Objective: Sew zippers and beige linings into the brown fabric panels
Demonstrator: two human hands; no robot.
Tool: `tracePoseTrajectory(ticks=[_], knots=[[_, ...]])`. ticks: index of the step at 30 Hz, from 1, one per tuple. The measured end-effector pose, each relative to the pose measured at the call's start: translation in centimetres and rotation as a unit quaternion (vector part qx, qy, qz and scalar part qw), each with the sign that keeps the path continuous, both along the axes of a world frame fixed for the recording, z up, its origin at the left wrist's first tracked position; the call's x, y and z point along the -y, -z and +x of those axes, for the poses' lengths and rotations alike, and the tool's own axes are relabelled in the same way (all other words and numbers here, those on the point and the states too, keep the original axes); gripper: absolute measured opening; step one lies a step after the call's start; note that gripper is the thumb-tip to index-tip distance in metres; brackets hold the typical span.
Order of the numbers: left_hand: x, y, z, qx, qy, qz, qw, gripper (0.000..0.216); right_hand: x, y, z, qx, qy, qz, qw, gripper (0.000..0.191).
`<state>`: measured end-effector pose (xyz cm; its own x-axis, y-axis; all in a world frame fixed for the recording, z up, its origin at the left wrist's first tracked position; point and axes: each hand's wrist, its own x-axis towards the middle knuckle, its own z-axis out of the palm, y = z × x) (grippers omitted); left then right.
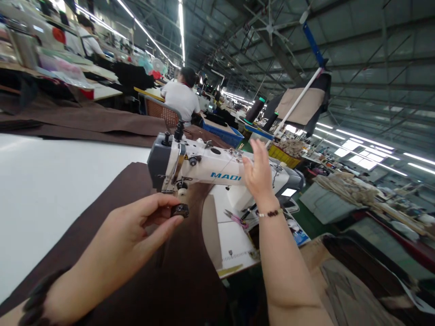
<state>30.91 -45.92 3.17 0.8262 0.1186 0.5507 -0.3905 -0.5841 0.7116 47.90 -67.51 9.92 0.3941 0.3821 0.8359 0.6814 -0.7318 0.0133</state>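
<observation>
My left hand (pixel 125 237) pinches a small dark, round bobbin (pixel 180 210) between thumb and fingers, just in front of the needle end of a white sewing machine (pixel 200 170). Raised at the machine's arm, to the right of its blue lettering, is my right hand (pixel 257 170). Its fingers are stretched out with nothing visible in them; whether it touches the machine I cannot tell. Dark brown fabric (pixel 136 203) spreads over the white table (pixel 44 181) and runs beneath the machine head.
Pink-handled scissors (pixel 236 218) lie on the table under the machine arm. Behind stand thread cones (pixel 254 111) and a blue crate (pixel 222 132). A person in a white shirt (pixel 181 97) sits further back. Stacked fabric pieces (pixel 343 290) are at the lower right.
</observation>
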Motion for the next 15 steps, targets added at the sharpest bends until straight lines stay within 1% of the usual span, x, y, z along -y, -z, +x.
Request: tracePoseTrajectory(ticks=[1, 2, 3, 4, 5, 7, 8, 10, 12, 13, 15], knots=[[0.0, -0.1, 0.0, 0.008, -0.001, 0.0, 1.0, 0.022, 0.8, 0.6, -1.2, -0.001, 0.016, 0.036, 0.999, 0.038], [0.1, -0.1, 0.0, 0.014, -0.001, 0.002, 1.0, 0.021, 1.6, 1.5, -2.3, -0.024, 0.051, 0.063, 0.996, 0.033], [0.1, -0.2, 0.0, 0.02, 0.0, 0.002, 1.0, 0.021, 2.3, 2.6, -3.3, -0.087, 0.093, 0.041, 0.991, 0.034], [0.1, -0.3, 0.0, 0.021, 0.002, 0.001, 1.0, 0.02, 2.8, 3.9, -4.0, -0.17, 0.121, -0.029, 0.978, 0.036], [0.2, -0.3, 0.0, 0.021, 0.007, -0.003, 1.0, 0.02, 3.2, 5.5, -4.5, -0.212, 0.118, -0.072, 0.968, 0.03], [0.4, -0.5, 0.0, 0.019, 0.016, -0.013, 1.0, 0.021, 3.6, 8.9, -4.8, -0.251, 0.12, -0.12, 0.953, 0.016], [0.5, -0.7, 0.0, 0.017, 0.019, -0.018, 1.0, 0.022, 3.6, 10.5, -4.7, -0.265, 0.128, -0.136, 0.946, 0.016], [0.7, -1.1, -0.1, 0.007, 0.026, -0.018, 0.999, 0.023, 3.7, 13.1, -4.3, -0.28, 0.148, -0.144, 0.938, 0.023], [0.8, -1.6, -0.2, 0.0, 0.033, -0.013, 0.999, 0.022, 3.8, 14.4, -3.9, -0.283, 0.152, -0.133, 0.938, 0.026], [0.9, -1.9, -0.3, 0.002, 0.034, -0.008, 0.999, 0.021, 3.9, 14.5, -3.7, -0.282, 0.146, -0.123, 0.94, 0.025], [1.0, -2.3, -0.3, 0.017, 0.029, 0.003, 0.999, 0.019, 4.3, 13.7, -3.6, -0.276, 0.12, -0.09, 0.949, 0.021]])
